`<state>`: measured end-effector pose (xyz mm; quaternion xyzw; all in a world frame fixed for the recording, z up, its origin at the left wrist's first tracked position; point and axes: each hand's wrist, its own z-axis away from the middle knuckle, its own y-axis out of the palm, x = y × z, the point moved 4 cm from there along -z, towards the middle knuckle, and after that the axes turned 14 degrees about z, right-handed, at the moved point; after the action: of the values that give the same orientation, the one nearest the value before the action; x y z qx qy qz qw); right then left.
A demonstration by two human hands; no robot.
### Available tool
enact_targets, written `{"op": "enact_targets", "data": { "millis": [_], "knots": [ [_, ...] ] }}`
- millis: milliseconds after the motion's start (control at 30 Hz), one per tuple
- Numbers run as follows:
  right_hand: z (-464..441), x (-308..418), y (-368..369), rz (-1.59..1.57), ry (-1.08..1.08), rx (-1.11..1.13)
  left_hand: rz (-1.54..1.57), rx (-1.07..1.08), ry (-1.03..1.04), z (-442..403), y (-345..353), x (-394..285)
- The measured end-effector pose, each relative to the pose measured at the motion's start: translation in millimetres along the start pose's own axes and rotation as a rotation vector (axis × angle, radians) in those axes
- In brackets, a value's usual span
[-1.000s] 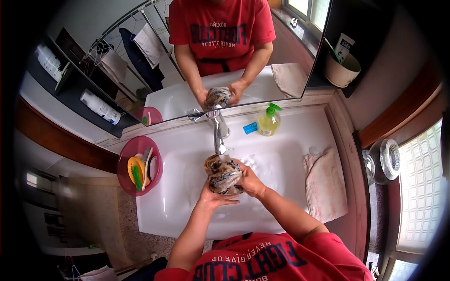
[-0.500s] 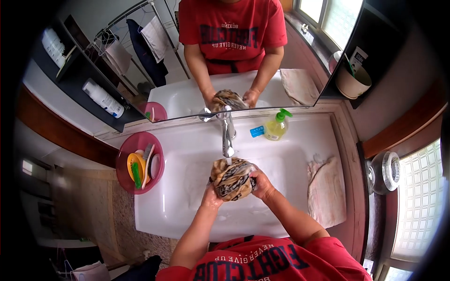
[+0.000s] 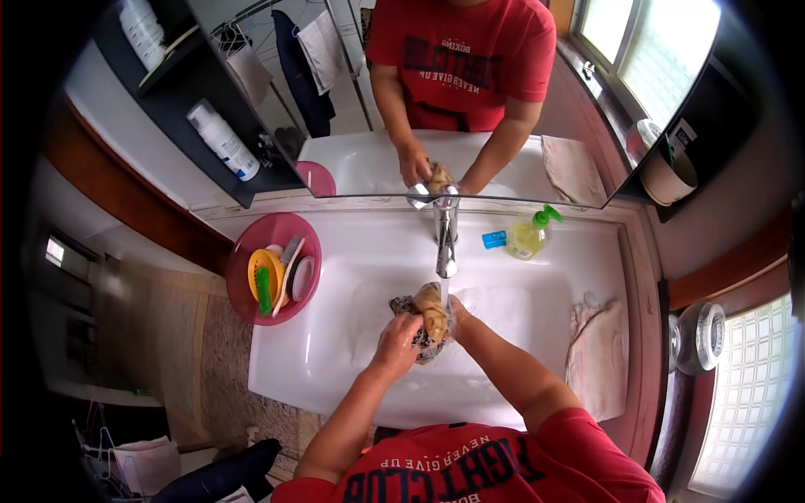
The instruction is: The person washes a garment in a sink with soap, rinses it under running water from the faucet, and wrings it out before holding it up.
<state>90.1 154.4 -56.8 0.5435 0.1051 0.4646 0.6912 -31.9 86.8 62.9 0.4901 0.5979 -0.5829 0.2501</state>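
A wet, bunched cloth [image 3: 431,312], tan with a black-and-white pattern, is held low in the white sink [image 3: 335,289], under the chrome faucet [image 3: 446,243]. Water runs from the spout onto it. My left hand [image 3: 397,342] grips the patterned left side, its fingers curled into the folds. At the right side of the cloth is my right hand [image 3: 457,318], closed against it with its fingers partly hidden behind the cloth.
A pink basin [image 3: 241,272] with brushes stands at the sink's left corner. Behind the sink, right of the faucet, are a soap bottle [image 3: 526,241] and a blue item [image 3: 495,241]. A pale cloth [image 3: 597,360] lies on the right rim. A mirror rises behind.
The cloth has been turned and squeezed into a narrower bundle. My left hand has moved from beneath it onto its left side. The view has shifted, so the surroundings sit further right.
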Motion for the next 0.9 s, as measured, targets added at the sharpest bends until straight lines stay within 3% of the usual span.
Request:
{"op": "enact_targets", "data": {
  "millis": [100,233,300,333,367,433,467,500,600,633,700,767,833,900],
  "knots": [
    [6,3,10,0.21,-0.098,-0.07,-0.163,0.003,0.029,2,-3,-1],
    [30,17,23,0.224,-0.031,-0.115,0.171,-0.259,-0.001,0,-14,20],
    [65,34,50,0.162,0.006,0.002,0.898,-0.31,-0.345,3,-4,45],
    [77,38,56,0.159,-0.009,0.045,1.092,-0.254,-0.47,5,1,44],
    [80,37,57,0.173,0.003,0.042,1.104,-0.269,-0.466,4,2,44],
    [87,44,46,0.427,-0.18,-0.288,1.396,-0.208,-0.545,4,12,44],
    [84,44,38,0.547,-0.332,-0.377,1.486,-0.138,-0.487,4,22,54],
    [87,43,41,0.554,-0.326,-0.379,1.494,-0.144,-0.486,3,25,50],
    [104,54,50,1.248,-0.598,-0.627,1.734,0.089,-0.625,-3,48,41],
    [111,55,67,1.253,-0.595,-0.626,1.739,0.087,-0.623,-7,47,33],
    [134,54,124,1.848,-1.039,-0.544,1.9,0.039,-0.806,-11,49,21],
    [139,37,134,1.885,-0.987,-0.391,1.953,0.063,-0.736,-19,59,33],
    [139,21,135,2.13,-1.031,-0.267,2.201,0.37,-0.611,-26,75,49],
    [139,14,134,2.138,-1.087,-0.206,2.297,0.419,-0.572,-29,82,50]
  ]
}}
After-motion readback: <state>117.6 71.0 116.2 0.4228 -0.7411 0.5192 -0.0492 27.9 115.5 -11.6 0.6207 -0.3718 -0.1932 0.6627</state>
